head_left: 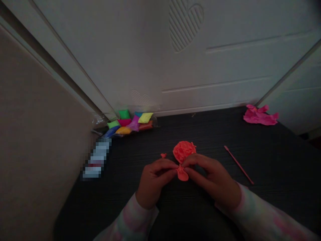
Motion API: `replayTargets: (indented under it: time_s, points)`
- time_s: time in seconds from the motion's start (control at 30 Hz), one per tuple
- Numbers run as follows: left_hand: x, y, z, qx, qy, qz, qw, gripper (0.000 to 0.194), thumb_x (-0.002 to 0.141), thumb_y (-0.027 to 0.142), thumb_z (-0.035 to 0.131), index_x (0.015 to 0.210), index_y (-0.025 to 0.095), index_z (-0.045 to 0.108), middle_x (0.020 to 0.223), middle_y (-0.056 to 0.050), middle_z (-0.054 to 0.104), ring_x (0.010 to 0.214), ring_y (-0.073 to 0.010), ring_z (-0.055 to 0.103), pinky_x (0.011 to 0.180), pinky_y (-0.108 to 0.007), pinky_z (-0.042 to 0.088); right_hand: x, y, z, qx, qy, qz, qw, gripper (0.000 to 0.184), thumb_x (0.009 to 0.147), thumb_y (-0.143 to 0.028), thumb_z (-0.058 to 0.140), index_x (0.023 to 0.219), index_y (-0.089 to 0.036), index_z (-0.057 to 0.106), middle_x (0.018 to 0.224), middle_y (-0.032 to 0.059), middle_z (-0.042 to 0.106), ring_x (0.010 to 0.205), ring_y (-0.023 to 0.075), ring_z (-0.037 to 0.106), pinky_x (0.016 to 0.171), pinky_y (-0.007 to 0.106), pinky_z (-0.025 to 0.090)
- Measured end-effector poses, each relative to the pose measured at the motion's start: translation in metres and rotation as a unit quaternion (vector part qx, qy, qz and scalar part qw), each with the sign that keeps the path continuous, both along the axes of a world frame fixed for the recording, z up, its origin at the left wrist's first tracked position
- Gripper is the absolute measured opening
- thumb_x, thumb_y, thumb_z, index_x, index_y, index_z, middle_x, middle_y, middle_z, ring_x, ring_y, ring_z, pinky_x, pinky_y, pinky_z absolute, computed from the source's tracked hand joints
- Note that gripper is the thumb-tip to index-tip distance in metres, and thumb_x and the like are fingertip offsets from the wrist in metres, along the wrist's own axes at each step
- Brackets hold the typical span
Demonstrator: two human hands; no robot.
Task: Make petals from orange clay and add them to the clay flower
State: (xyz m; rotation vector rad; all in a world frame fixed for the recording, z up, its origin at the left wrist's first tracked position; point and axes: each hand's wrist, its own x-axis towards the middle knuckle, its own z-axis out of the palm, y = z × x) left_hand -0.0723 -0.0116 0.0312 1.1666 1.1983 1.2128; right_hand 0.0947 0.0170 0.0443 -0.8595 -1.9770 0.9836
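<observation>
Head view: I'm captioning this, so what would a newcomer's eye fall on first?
The crinkled coral clay-like mound, central on the black table, probably comes first, just beyond a small coral clay-like piece pinched by the left hand and right hand. Next are the crumpled hot-pink sheet at far right and colourful packets at far left.

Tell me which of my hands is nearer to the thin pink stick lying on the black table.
Right. Your right hand is left of the thin pink stick, apart from it; your left hand is farther left, across the soft coral piece both hands pinch.
</observation>
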Motion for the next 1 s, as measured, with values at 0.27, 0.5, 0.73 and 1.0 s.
replayTargets:
  time_s: [0.27,0.5,0.73,1.0]
  points:
    - [0.001,-0.002,0.0,-0.026,-0.046,-0.049,0.997,0.008,0.065,0.013,0.065,0.067,0.019,0.07,0.071,-0.002,0.065,0.068,-0.0146,0.057,0.066,-0.025,0.043,0.001,-0.001,0.004,0.038,-0.013,0.031,0.999,0.006,0.074,-0.013,0.054,0.074,-0.019,0.055,0.069,-0.0011,0.061,0.064,0.0091,0.058,0.06,0.019,0.045]
    - [0.002,-0.003,-0.005,-0.063,-0.14,-0.083,0.985,0.007,0.066,0.014,0.066,0.068,0.02,0.069,0.071,0.0,0.063,0.069,-0.0119,0.056,0.066,-0.023,0.042,0.003,-0.004,0.005,0.032,-0.011,0.04,0.999,0.006,0.074,-0.013,0.055,0.074,-0.019,0.054,0.069,-0.0012,0.062,0.063,0.0092,0.058,0.059,0.019,0.046]
    - [0.008,-0.003,-0.003,-0.114,-0.268,-0.054,0.955,0.008,0.061,0.015,0.07,0.068,0.017,0.066,0.068,0.001,0.064,0.062,-0.0086,0.056,0.06,-0.019,0.044,0.003,-0.004,0.004,0.048,0.008,0.027,0.998,0.01,0.076,-0.013,0.052,0.081,-0.02,0.057,0.073,0.0017,0.064,0.068,0.0128,0.061,0.062,0.024,0.049]
    - [0.013,-0.001,-0.001,-0.139,-0.295,-0.024,0.945,0.014,0.061,0.012,0.069,0.073,0.015,0.065,0.068,0.0,0.064,0.059,-0.01,0.058,0.058,-0.023,0.047,0.0,-0.004,-0.004,0.168,-0.03,-0.035,0.985,0.018,0.074,-0.01,0.053,0.087,-0.022,0.058,0.081,0.0034,0.066,0.077,0.0157,0.062,0.069,0.029,0.05]
